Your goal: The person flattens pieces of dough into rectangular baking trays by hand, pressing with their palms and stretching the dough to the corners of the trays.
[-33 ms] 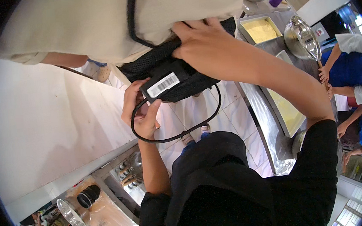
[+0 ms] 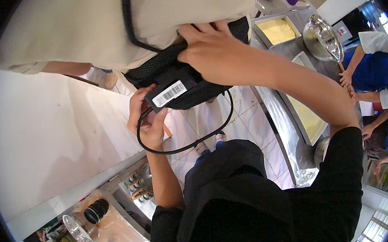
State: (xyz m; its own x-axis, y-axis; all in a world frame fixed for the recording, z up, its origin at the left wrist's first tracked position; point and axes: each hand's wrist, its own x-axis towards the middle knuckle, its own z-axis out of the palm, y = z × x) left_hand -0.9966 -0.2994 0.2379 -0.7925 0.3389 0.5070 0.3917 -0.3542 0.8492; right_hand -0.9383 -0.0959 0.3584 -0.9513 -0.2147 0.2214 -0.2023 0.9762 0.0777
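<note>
In front of me stands a person in a beige top [image 2: 75, 25], with a black mesh pouch [image 2: 153, 72] at the waist. My left hand [image 2: 146, 118] is closed round the outer end of a flat black box [image 2: 155, 102] with a white label, thumb below and fingers above. The box's other end lies in or against the pouch. My right hand [image 2: 211, 50] reaches over the pouch, fingers bent at its upper edge; the fingertips are partly hidden. A black cable [image 2: 191, 146] loops down from near my left hand to the pouch's right side.
To the right, a metal table [image 2: 294, 158] carries a pan with yellow contents [image 2: 278, 30], a long tray [image 2: 306, 115] and a steel bowl [image 2: 323, 39]. Co-workers' hands [image 2: 346, 80] are beside it. A pale panel [image 2: 53, 142] fills the left; another bowl [image 2: 78, 232] is lower left.
Both my hands, the box and the pouch have shifted slightly left. My grip looks the same.
</note>
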